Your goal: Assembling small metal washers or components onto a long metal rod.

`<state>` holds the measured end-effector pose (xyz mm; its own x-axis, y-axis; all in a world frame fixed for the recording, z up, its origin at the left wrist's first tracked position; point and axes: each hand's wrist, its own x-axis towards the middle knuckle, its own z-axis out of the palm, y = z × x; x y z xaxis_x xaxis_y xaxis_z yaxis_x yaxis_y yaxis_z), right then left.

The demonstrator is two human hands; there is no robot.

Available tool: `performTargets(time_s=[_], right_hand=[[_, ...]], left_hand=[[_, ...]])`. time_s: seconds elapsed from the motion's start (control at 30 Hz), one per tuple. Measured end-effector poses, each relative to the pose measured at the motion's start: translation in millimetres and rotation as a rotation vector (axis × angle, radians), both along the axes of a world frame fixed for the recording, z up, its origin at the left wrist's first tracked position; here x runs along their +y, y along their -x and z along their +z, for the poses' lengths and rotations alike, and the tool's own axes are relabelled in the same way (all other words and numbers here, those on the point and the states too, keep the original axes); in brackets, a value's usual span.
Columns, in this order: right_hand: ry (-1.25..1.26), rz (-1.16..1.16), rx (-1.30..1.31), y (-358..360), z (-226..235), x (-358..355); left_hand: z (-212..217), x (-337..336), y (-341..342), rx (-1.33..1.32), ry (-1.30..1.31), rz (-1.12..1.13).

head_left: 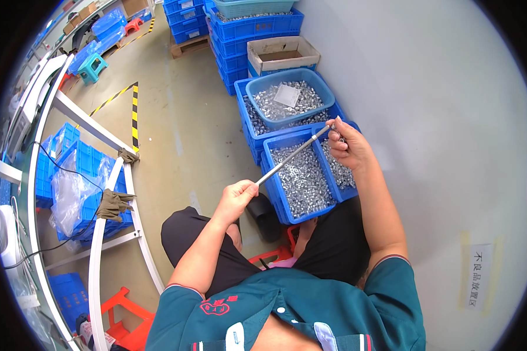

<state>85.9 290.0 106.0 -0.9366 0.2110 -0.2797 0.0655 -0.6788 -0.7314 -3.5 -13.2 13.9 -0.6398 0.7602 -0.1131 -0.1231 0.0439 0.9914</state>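
Note:
My left hand (237,200) is closed around the lower end of a thin metal rod (284,160), which slants up to the right. A small pale ring (315,136) sits around the rod near its upper end. My right hand (351,147) is at that upper end, thumb and forefinger pinched by the tip. Small shiny metal pieces show between its curled fingers; their exact kind is too small to tell. Below the rod stands a divided blue crate (301,217), its compartments filled with many small silvery metal parts (303,184).
Behind the crate, a light blue basin (328,96) of similar parts carries a white card (287,95). An open carton (283,63) and stacked blue crates (231,47) stand farther back. A wall runs along the right, a white-framed bench (96,257) along the left. A red stool (123,322) stands below.

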Motion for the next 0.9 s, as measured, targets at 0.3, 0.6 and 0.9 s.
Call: performTargets(time_s=[0.3,0.6,0.9], right_hand=[[0.162,0.123,0.031,3,-6,-2],[-0.338,0.137,-0.124,10,8,-39],[-0.313,0.191,-0.378,11,-5,-24]], left_hand=[[-3,1,0,0.040,0.037,-0.015],[-3,7,0,-0.005,0.013,0.004],[-1,9,0,-0.076,-0.008,0.045]])
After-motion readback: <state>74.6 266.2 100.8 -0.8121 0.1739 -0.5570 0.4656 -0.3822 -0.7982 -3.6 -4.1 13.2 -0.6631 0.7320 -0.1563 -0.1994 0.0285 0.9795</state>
